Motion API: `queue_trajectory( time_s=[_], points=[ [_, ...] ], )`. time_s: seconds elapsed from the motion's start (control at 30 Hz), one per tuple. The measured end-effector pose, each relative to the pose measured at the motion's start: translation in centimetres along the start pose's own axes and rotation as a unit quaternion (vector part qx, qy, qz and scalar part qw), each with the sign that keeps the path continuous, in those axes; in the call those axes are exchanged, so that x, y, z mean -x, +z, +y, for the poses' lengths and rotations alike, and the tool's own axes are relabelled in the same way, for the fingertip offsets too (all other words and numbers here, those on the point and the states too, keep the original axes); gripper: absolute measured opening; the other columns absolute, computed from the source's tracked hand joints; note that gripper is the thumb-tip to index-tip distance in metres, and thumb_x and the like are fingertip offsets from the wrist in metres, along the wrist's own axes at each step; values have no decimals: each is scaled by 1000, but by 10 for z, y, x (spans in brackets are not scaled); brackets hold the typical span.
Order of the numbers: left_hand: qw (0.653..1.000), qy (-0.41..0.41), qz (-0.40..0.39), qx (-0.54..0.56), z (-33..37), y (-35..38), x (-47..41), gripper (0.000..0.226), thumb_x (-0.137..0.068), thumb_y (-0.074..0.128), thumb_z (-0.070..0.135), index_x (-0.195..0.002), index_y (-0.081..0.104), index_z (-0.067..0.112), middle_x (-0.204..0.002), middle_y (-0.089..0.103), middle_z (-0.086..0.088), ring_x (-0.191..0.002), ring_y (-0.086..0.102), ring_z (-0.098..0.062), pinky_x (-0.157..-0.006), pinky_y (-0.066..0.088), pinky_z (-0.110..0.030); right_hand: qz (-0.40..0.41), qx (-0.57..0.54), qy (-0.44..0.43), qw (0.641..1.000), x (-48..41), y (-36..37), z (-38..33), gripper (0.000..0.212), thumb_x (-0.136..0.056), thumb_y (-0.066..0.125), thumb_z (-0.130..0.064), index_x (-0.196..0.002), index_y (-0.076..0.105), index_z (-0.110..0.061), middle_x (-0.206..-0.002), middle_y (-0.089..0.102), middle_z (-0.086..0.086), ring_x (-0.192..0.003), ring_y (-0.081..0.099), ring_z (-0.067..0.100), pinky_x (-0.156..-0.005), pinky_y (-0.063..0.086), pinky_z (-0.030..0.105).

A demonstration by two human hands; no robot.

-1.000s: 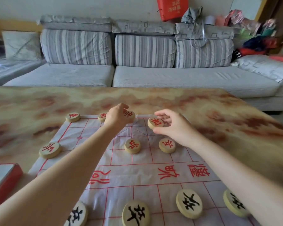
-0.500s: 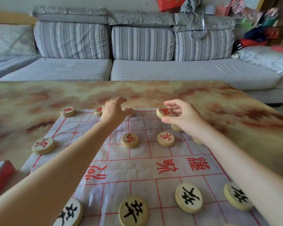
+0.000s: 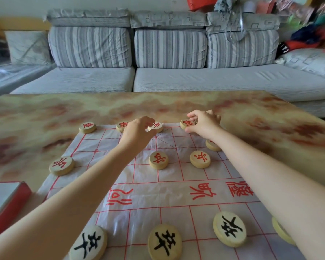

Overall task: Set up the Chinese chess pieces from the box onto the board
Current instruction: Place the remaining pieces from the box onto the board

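A white board sheet (image 3: 176, 188) with red grid lines lies on the table. At its far edge my left hand (image 3: 137, 133) pinches a red-marked wooden piece (image 3: 157, 126). Further right on the same edge, my right hand (image 3: 203, 124) pinches another red-marked piece (image 3: 187, 123). Two more red pieces (image 3: 87, 127) (image 3: 121, 126) sit on that far row to the left. Red soldier pieces (image 3: 62, 165) (image 3: 158, 160) (image 3: 200, 158) stand mid-board, and one (image 3: 211, 145) is half hidden by my right forearm. Black-marked pieces (image 3: 88, 243) (image 3: 165, 242) (image 3: 229, 228) line the near side.
A red-edged box (image 3: 11, 201) lies at the table's left near edge. The marbled table top (image 3: 36, 117) runs beyond the sheet on all sides. A grey striped sofa (image 3: 169, 76) stands behind the table, with clutter piled at its right end.
Both hands have reached further toward the sheet's far edge with their pieces, the right one moving right. The view has tilted down a little.
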State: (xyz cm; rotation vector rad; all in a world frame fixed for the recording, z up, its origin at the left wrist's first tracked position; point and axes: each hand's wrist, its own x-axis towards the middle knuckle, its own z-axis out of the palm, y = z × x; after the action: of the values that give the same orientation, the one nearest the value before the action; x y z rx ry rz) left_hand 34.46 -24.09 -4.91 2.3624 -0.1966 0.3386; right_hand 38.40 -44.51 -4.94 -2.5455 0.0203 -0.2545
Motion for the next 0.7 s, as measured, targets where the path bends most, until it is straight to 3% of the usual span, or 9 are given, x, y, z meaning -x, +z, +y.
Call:
queue_trajectory(
  time_s=[0.07, 0.23, 0.33, 0.4, 0.47, 0.53, 0.63, 0.7],
  points=[
    [1000, 6, 3, 1, 1, 0, 2, 33, -81, 65, 18, -114, 60, 12, -113, 66, -6, -106, 60, -21, -97, 45, -35, -5, 15, 8, 1000, -3, 5, 0, 51, -72, 73, -36, -119, 55, -29, -117, 62, -5, -123, 32, 22, -67, 9, 31],
    [1000, 8, 2, 3, 6, 0, 5, 31, -82, 64, 24, -112, 62, 14, -114, 66, -4, -106, 59, -20, -94, 44, -31, -14, 26, 7, 1000, 6, 2, -1, 54, -76, 70, -40, -126, 53, -27, -127, 50, 8, -129, 28, 23, -96, 19, 30],
    [1000, 7, -2, 5, 5, -3, 8, 31, -82, 64, 25, -112, 62, 14, -114, 66, -3, -105, 59, -19, -92, 44, -28, 10, -2, -2, 1000, 19, -3, -7, 50, -78, 68, -42, -124, 54, -30, -128, 48, 11, -129, 29, 25, -100, 20, 30],
    [1000, 6, -6, 4, 7, -9, 11, 32, -82, 64, 23, -112, 62, 14, -114, 66, -3, -106, 59, -18, -89, 43, -24, 25, -20, -15, 999, 31, -8, -15, 44, -80, 67, -38, -122, 57, -29, -123, 52, 6, -128, 31, 23, -100, 21, 29],
    [1000, 6, -11, 7, 8, -19, 17, 31, -82, 65, 17, -112, 62, 13, -114, 66, -4, -107, 59, -18, -90, 42, -21, 36, -37, -38, 998, 48, -15, -28, 39, -81, 67, -30, -119, 60, -27, -103, 55, -12, -126, 35, 18, -101, 23, 28],
    [1000, 4, -15, 15, 12, -34, 27, 30, -82, 64, 12, -111, 63, 13, -113, 66, -5, -105, 61, -17, -89, 41, -18, 37, -60, -64, 995, 69, -19, -43, 35, -82, 67, -26, -116, 62, -26, -85, 43, -23, -123, 39, 18, -105, 27, 30],
    [1000, 7, -12, 9, 16, -61, 48, 27, -82, 64, 11, -109, 66, 14, -110, 68, -2, -101, 61, -14, -84, 39, -15, 8, -75, -105, 992, 101, -21, -68, 31, -82, 67, -26, -113, 64, -26, -100, 57, -11, -120, 40, 17, -99, 26, 25],
    [1000, 0, -9, 3, 15, -83, 67, 27, -83, 63, 13, -109, 66, 16, -111, 67, 1, -101, 60, -12, -84, 38, -14, -33, -102, -131, 986, 125, -22, -86, 31, -84, 65, -24, -114, 63, -24, -104, 60, -13, -119, 42, 13, -100, 26, 23]
  ],
)
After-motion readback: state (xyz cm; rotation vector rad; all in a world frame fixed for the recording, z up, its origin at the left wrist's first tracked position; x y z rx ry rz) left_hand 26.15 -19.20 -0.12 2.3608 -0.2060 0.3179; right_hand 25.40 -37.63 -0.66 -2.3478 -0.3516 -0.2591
